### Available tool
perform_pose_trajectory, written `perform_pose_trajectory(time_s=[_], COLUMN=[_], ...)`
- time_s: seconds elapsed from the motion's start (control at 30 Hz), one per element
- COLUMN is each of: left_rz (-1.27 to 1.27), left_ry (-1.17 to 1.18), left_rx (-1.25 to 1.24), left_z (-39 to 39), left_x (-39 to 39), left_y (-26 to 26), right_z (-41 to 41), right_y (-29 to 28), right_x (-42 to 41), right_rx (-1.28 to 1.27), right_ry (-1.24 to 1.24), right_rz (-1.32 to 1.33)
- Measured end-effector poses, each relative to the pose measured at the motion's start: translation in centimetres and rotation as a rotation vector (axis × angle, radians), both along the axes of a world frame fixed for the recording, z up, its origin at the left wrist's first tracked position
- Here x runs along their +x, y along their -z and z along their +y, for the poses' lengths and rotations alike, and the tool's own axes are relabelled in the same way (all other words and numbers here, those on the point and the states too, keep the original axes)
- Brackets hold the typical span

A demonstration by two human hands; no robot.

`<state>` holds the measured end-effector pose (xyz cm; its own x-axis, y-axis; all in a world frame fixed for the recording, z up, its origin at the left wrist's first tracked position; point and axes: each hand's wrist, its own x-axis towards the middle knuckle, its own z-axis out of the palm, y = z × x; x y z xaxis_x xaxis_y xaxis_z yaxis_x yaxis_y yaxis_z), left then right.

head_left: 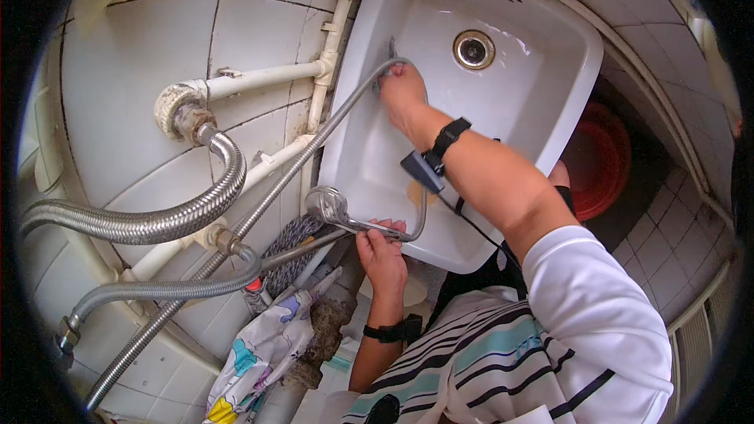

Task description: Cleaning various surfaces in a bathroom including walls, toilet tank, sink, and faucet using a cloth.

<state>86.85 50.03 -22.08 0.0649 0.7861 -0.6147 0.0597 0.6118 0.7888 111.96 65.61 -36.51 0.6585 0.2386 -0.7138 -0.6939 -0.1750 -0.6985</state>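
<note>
My left hand [384, 259] grips the handle of a chrome shower head [327, 205] at the near left corner of a white ceramic sink [512, 94]. A flexible metal hose [423, 212] curves up from the handle's end into the basin. My right hand [405, 94] is inside the sink, pressed to its left wall with the fingers curled. A small grey thing [377, 83] shows at those fingertips, mostly hidden, its kind unclear. A grey hose [353, 97] loops over the right hand. The round drain [473, 49] lies beyond that hand.
On the left tiled wall run white pipes [265, 79] and a thick braided metal hose [177, 225]. Patterned cloth [265, 341] hangs by a rusty pipe [330, 324]. A red basin [601, 159] stands on the floor right of the sink. Someone's toes or fingers show beside it, unclear.
</note>
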Motion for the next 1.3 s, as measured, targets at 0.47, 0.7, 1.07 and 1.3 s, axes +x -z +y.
perform_pose_trajectory(time_s=[0.47, 0.7, 1.07, 1.3], left_rz=[-0.166, 0.038, 0.095, 0.009], left_ry=[0.258, 0.001, -0.021, 0.018], left_rx=[-0.221, -0.087, -0.106, -0.130], left_z=[-1.3, -1.2, -1.9, -2.2], left_x=[5.6, -4.4, -4.1, -1.5], left_y=[2.3, -1.8, -1.5, -0.3], right_z=[-5.2, -0.4, 0.0, -2.6], right_y=[24.0, -2.1, 1.8, 0.7], right_x=[3.1, -10.5, -7.7, -5.9], right_rx=[-0.388, -0.138, 0.006, -0.083], right_ry=[-1.180, -0.375, -1.802, -0.603], right_rz=[-0.703, 0.011, -0.816, 0.153])
